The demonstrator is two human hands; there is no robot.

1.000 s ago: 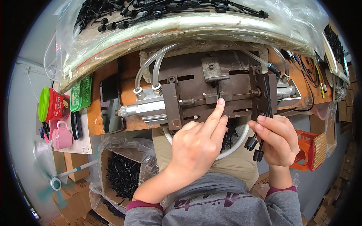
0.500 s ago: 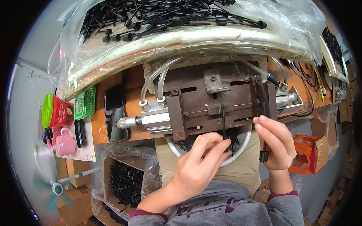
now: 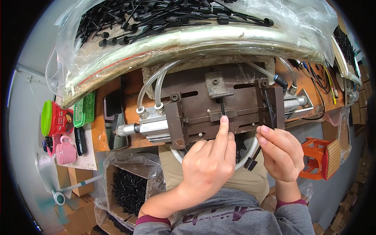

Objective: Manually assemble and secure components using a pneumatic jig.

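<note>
The capped rod (image 3: 250, 163) near four o'clock was black, the fixture plate (image 3: 199, 103) dark brown. Near nine, the openwork basket (image 3: 84, 109) was green, the mug (image 3: 65, 151) pink. Between three and four, the stool (image 3: 312, 157) was orange, its woven-patterned seat (image 3: 333, 159) tan.

A pink mug (image 3: 65, 152) sits near a red tub (image 3: 60, 116) and a green basket (image 3: 84, 111) at left, with an orange stool (image 3: 322, 158) at right.
</note>
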